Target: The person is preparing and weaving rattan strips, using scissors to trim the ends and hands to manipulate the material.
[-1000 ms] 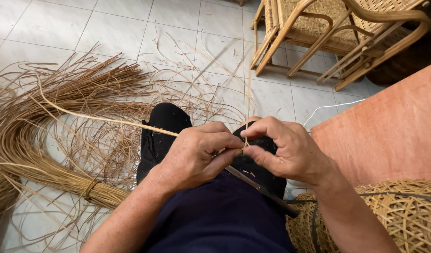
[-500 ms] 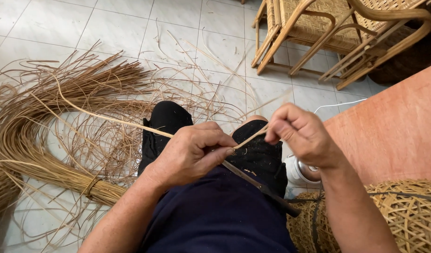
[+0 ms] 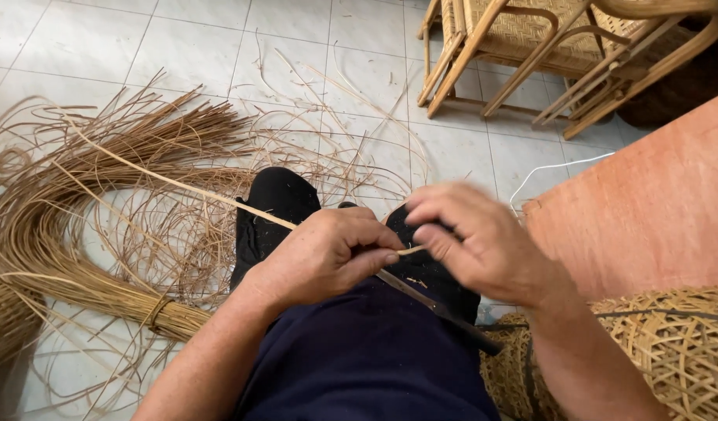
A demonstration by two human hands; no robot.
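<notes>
Here the left hand (image 3: 327, 253) is closed around a long pale rattan strip (image 3: 179, 185) and, by the look of it, the top of a dark slim blade or rod (image 3: 444, 312) that slants down across the lap toward the right. The strip runs from that fist out to the left, over the knee in dark trousers (image 3: 277, 203) and above the bound bundle of cane (image 3: 78, 288) on the tiled floor (image 3: 195, 47). The right hand (image 3: 483, 245), a little blurred, pinches the strip's short free end just beside the left thumb. To do this well, I judge, the left fist should stay firm and low on the thigh while the right draws the end steadily and in line, without kinking it. A woven basket (image 3: 671, 351) sits by the right forearm, and cane chairs (image 3: 530, 47) stand beyond.
</notes>
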